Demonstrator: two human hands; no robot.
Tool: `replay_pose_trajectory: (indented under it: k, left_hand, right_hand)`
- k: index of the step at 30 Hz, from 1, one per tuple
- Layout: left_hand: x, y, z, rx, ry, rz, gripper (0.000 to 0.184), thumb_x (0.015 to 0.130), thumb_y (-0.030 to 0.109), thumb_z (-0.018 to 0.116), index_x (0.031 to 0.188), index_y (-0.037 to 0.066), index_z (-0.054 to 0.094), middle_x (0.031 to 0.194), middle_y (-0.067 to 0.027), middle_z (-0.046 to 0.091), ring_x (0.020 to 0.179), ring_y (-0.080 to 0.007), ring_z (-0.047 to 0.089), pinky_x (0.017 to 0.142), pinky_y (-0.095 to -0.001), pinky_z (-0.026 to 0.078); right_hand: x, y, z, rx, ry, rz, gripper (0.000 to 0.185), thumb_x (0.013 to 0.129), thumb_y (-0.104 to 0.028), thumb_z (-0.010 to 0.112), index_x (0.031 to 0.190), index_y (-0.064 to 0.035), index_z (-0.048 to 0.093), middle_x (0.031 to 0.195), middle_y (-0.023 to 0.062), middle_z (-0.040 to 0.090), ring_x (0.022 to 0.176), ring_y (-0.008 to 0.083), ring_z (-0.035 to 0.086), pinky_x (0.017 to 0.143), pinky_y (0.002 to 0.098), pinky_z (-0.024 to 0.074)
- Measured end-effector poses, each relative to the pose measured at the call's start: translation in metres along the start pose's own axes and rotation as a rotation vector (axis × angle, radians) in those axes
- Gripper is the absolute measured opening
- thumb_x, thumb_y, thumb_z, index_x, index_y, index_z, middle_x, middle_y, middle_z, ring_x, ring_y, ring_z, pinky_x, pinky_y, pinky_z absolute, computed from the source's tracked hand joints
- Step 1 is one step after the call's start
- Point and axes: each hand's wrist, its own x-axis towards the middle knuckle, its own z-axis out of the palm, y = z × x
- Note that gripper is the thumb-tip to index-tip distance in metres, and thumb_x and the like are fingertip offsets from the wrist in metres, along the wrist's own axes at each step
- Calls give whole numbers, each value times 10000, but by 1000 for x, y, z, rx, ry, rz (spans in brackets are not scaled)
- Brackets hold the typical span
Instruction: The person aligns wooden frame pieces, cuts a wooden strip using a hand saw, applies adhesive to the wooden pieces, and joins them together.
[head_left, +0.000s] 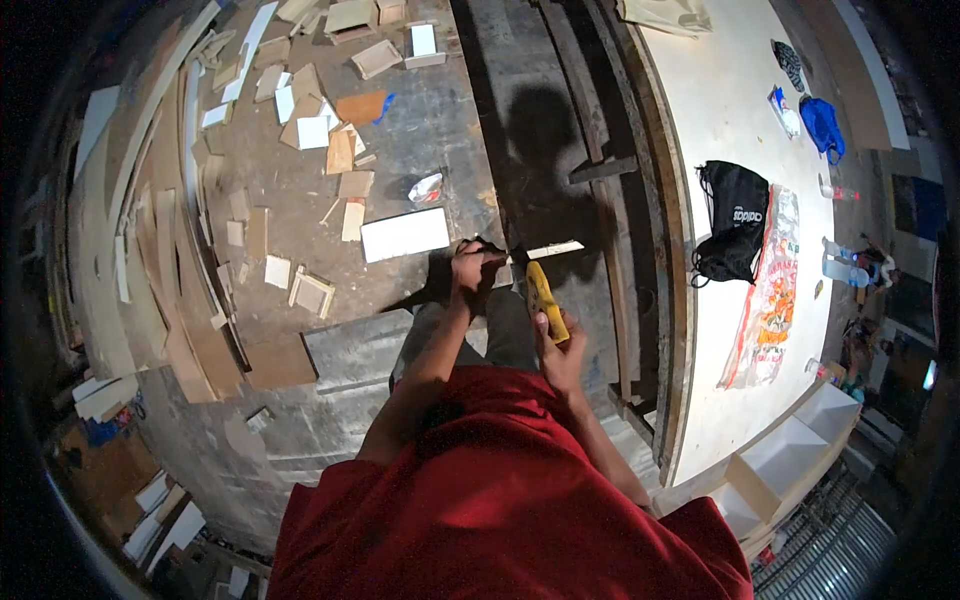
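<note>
Right hand closed on a yellow-handled tool, pale wood strip just ahead; left hand, clasp we can't tell. Left of both hands, offcuts litter the surface; right, white tabletop

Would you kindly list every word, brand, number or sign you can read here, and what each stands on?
"adidas": on the black fabric drawstring bag.
Too blurred to read: the red-and-orange print on the whitish plastic sack.
Too small to read: markings on the small blue-and-white packet.
None readable: the yellow tool handle in the right hand.
</note>
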Motion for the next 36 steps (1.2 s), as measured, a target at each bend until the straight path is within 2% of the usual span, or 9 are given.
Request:
replay_pose_trajectory:
  k: [9,21,23,26,28,31,33,35,36]
  left_hand:
    - [8,15,-5,-35,80,57,39,754,73,679,777,58,706,812,-120,664,832,-325,631,758,-420,479]
    - [10,21,-7,-22,80,191,169,711,7,632,875,47,634,769,-139,587,791,-350,557,718,-458,423]
    - [12,13,-3,-42,46,148,158,719,2,606,871,42,617,767,-145,565,802,-360,540,720,-465,409]
    - [9,-3,18,12,28,169,226,739,20,569,965,37,576,877,-164,546,866,-382,508,735,-465,387]
    - [10,34,20,340,140,-87,376,767,63,561,1141,38,530,1027,-194,535,930,-391,502,761,-468,378]
    - [8,46,21,619,260,-15,483,801,60,542,1278,51,466,1150,-224,505,971,-382,496,796,-472,372]
    - [10,48,18,610,192,-71,482,822,63,531,1299,55,464,1183,-230,511,996,-373,504,819,-470,372]
    - [12,45,13,605,125,-125,480,844,66,519,1321,59,462,1215,-237,516,1022,-364,512,842,-469,373]
    - [8,32,19,616,132,-53,466,859,71,512,1321,65,462,1257,-238,512,1059,-361,515,862,-461,374]
  right_hand:
    - [9,-25,21,-299,-70,-152,405,977,-383,658,933,17,610,715,-20,497,665,82,429,572,280,362]
    - [4,-49,13,-229,-132,-19,434,958,-428,672,932,3,623,697,-20,506,658,93,447,573,292,376]
    - [2,-51,16,-239,-116,69,303,941,-258,674,970,37,609,714,-12,500,689,79,451,601,284,402]
    - [3,-22,13,-204,-123,-19,295,943,-254,681,962,32,611,713,-9,489,691,83,441,607,285,404]
    - [1,-33,15,-225,-127,-7,286,943,-247,679,962,30,612,711,-7,488,693,88,439,613,285,409]
    - [2,-31,15,-255,-127,4,269,942,-232,674,965,28,610,710,-3,485,693,97,436,618,286,410]
    - [0,-28,13,-267,-122,12,263,942,-225,670,968,29,607,711,0,483,692,102,434,617,286,407]
    - [-2,-29,13,-213,-127,-25,417,973,-432,657,934,-21,598,742,-37,501,701,79,420,592,277,357]
    - [-3,-23,12,-214,-125,-26,417,973,-432,657,934,-21,598,742,-37,501,701,79,420,592,277,357]
